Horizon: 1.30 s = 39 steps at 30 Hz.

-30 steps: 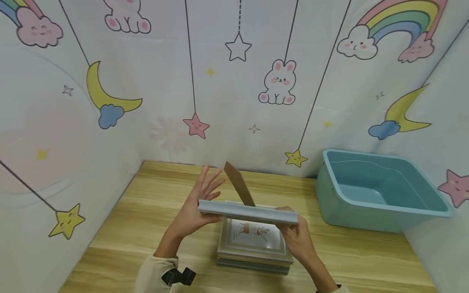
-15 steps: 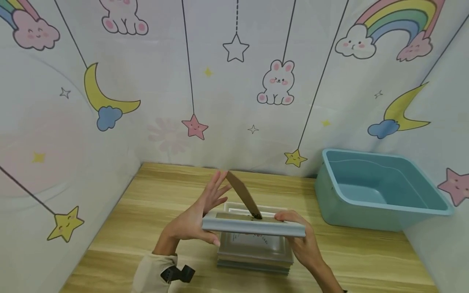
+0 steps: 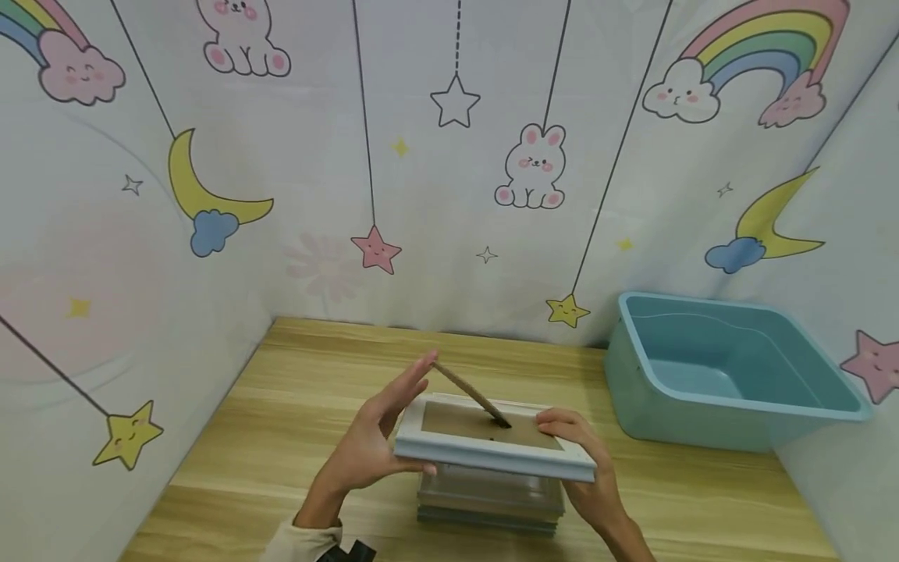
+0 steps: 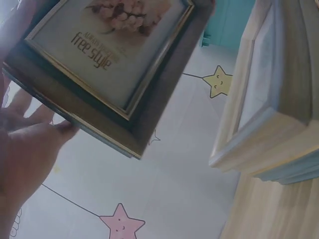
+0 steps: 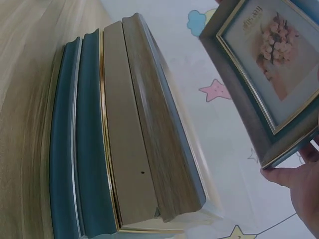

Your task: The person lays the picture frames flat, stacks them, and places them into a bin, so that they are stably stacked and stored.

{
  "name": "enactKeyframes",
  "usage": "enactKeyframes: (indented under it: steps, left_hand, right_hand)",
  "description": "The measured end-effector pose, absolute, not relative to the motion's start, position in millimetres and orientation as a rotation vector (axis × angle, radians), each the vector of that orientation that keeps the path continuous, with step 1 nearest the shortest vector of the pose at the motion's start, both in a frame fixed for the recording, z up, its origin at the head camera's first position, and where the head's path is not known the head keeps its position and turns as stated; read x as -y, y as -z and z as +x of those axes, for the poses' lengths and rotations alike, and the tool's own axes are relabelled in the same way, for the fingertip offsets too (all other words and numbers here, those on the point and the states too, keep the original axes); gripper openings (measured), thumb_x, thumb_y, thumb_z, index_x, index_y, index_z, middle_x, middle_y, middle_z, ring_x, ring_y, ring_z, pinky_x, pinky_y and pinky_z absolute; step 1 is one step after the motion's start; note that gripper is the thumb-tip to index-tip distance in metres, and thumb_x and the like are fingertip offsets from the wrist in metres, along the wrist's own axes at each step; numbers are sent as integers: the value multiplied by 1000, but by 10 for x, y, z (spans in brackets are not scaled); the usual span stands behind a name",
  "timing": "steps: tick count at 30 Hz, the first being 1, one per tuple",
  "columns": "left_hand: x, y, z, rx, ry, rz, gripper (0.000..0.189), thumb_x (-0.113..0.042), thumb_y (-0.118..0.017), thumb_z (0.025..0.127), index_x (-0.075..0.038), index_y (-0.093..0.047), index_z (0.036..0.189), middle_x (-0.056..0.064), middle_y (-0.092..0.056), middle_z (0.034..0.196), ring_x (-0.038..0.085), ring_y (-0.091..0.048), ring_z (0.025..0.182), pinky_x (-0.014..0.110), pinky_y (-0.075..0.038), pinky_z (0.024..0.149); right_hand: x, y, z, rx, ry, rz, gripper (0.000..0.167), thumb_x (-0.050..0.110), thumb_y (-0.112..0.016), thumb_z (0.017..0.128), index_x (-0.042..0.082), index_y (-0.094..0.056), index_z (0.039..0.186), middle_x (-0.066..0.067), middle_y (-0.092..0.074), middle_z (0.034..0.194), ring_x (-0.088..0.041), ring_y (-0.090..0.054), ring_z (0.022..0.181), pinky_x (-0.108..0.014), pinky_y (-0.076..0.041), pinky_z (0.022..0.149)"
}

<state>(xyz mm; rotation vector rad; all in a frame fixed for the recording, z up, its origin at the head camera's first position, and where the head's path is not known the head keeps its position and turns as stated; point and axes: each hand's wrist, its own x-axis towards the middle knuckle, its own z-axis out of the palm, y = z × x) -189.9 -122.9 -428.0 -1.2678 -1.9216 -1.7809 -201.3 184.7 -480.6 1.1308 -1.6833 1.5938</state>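
Note:
A picture frame [image 3: 492, 460] is held face down and tilted above a stack of frames [image 3: 488, 519]. From its brown back, the easel leg [image 3: 469, 392] sticks up at a slant. My left hand [image 3: 372, 441] holds the frame's left end, thumb under its edge and fingertips against the leg's tip. My right hand [image 3: 588, 468] grips the right end, its fingers on the back board. In the left wrist view the held frame's front [image 4: 102, 59] shows a flower print lettered "free style". The right wrist view shows the stack's moulded sides [image 5: 119, 129] in teal, tan and brown.
A teal plastic tub [image 3: 730, 406] stands at the table's right rear. The wooden table [image 3: 309, 367] meets a printed cloth backdrop [image 3: 435, 195] behind and at both sides.
The held frame has come down slightly and tipped, so more of its back shows. My left fingers have come against the leg's tip, and the leg leans lower toward the back.

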Motion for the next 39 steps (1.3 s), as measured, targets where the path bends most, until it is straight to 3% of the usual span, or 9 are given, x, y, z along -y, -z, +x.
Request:
enactKeyframes:
  steps: [6,11,18,23,27,31,34,39]
  left_hand:
    - [1170,4417,-1887,1551,1752,-1206,61,5,-76,81,8,-54,137,11,-57,144,24,-50,139,32,-42,113]
    - [1142,4469,-1862,1455,1685,-1179,39,6,-73,83,11,-66,121,12,-69,127,24,-64,123,33,-51,103]
    - [1120,4510,-1816,1448,1637,-1167,36,4,-73,84,10,-67,119,12,-70,126,21,-66,120,31,-52,101]
    - [1111,4530,-1814,1434,1619,-1113,36,5,-73,84,13,-66,118,13,-71,124,21,-67,119,31,-53,99]
    - [1125,4522,-1811,1448,1638,-1016,32,6,-72,84,14,-66,115,11,-73,120,18,-70,113,28,-55,96]
    - [1144,4502,-1801,1503,1651,-905,31,10,-73,82,14,-68,112,5,-74,116,12,-72,106,26,-57,91]
    - [1157,4497,-1799,1556,1658,-823,32,18,-73,77,14,-69,109,-1,-75,112,8,-72,102,25,-58,88]
    - [1171,4494,-1806,1631,1692,-697,36,29,-70,69,18,-68,104,-12,-74,108,3,-72,97,22,-59,83]
  right_hand:
    - [-1903,4797,-1997,1694,-1586,1095,25,0,-68,90,-10,-65,113,-20,-63,121,-19,-58,120,-23,-45,104]
    - [-1936,4799,-1991,1697,-1577,1078,25,-2,-68,90,-10,-66,113,-21,-63,121,-20,-58,120,-23,-45,105]
    - [-1941,4785,-1964,1727,-1542,1045,27,-5,-68,88,-11,-66,115,-21,-63,121,-18,-59,120,-22,-45,103]
    - [-1911,4763,-1907,1851,-1486,913,47,-18,-65,82,-12,-58,128,-11,-59,134,-13,-52,130,-19,-40,108]
    - [-1889,4773,-1865,1853,-1543,957,68,-16,-59,89,-6,-31,150,-11,-44,151,-17,-39,142,-20,-34,114]
    - [-1876,4793,-1844,1864,-1476,1044,80,4,-57,99,7,-2,158,-20,-27,158,-22,-34,147,-22,-36,114]
    - [-1877,4794,-1824,1951,-1292,1022,80,20,-56,101,12,0,158,-22,-26,158,-19,-38,145,-34,-47,105]
    - [-1887,4769,-1811,2045,-1081,977,74,27,-49,104,13,-2,158,-18,-39,148,-9,-40,141,-54,-60,80]
